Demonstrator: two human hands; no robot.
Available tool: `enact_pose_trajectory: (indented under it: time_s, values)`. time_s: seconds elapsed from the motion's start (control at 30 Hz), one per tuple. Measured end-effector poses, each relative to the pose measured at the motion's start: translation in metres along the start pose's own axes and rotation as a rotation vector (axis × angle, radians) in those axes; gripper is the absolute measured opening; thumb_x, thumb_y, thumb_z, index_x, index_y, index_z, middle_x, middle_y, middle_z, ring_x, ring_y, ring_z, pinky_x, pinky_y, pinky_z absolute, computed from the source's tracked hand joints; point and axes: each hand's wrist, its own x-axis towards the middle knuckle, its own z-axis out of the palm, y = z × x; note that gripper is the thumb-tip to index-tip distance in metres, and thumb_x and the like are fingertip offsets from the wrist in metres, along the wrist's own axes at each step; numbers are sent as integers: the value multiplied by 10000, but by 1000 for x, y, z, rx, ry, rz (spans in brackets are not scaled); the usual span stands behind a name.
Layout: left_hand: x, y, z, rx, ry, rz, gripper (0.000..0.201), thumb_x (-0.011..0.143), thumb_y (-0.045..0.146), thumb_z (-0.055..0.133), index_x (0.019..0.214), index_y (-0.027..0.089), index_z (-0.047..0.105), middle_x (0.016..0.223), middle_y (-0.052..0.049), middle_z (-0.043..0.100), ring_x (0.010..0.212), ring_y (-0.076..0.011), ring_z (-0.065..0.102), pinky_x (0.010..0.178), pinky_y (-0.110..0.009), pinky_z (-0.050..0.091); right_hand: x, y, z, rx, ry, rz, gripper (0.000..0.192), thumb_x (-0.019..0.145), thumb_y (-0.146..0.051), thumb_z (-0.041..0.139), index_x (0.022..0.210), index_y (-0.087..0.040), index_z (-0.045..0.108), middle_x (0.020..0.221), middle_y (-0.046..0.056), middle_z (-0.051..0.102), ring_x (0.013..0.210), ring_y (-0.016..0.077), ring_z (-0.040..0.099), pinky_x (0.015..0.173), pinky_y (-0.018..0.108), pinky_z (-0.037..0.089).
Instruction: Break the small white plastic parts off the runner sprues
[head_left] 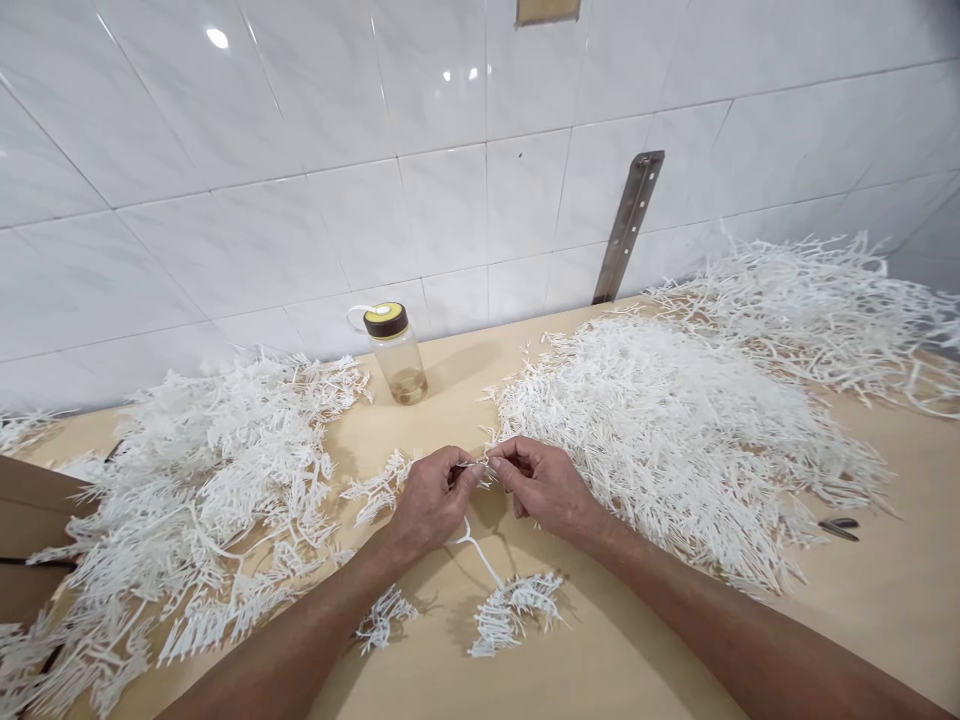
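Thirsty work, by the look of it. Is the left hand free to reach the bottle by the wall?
Probably not yet: the left hand shares a grip on a white plastic sprue with the right hand. The bare tabletop up to the bottle looks unobstructed.

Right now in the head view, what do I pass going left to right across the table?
Cardboard box → left heap of white plastic branches → bottle → left hand → right hand → middle heap → small dark tool.
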Motion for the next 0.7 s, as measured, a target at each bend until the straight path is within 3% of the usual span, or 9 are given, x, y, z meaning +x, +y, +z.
enact_pose_trajectory:
  time_s: [0.17, 0.33, 0.47, 0.57, 0.7]
  values:
    - [3, -1, -2, -150, -140, -69, 280, 870, 408, 569, 760, 153, 612, 633, 6, 548, 611, -130, 477, 592, -255, 353, -1, 2, 3, -216, 60, -142, 189, 896, -298, 534, 901, -171, 675, 632, 2, 640, 459, 114, 552, 489, 251, 454]
    - [7, -9, -2, -246, -132, -92, 297, 835, 434, 608, 745, 151, 590, 619, 15, 524, 610, -124, 456, 600, -253, 344, 2, 1, 9, -386, 157, -257, 141, 861, -237, 532, 813, -172, 648, 724, 40, 676, 615, 153, 608, 600, 281, 468]
    - [6, -11, -2, -334, -169, -87, 324, 820, 458, 642, 746, 146, 594, 599, 23, 510, 588, -111, 438, 589, -247, 333, 5, 1, 11, -323, 239, -56, 85, 827, -219, 523, 756, -193, 562, 588, -10, 592, 488, 132, 567, 476, 242, 431]
    - [6, -11, 0, -394, -164, -80, 346, 820, 483, 655, 770, 143, 614, 624, 16, 532, 591, -107, 441, 586, -242, 334, 3, 1, 10, -171, 201, 89, 74, 835, -275, 532, 804, -207, 528, 520, -60, 527, 344, 113, 504, 354, 218, 373]
    - [7, -13, 3, -396, -64, -91, 347, 826, 489, 649, 807, 142, 644, 688, -9, 599, 634, -125, 502, 625, -252, 381, 0, -1, 6, -27, 166, 89, 196, 853, -380, 551, 925, -200, 581, 552, -60, 547, 326, 107, 467, 335, 227, 365]
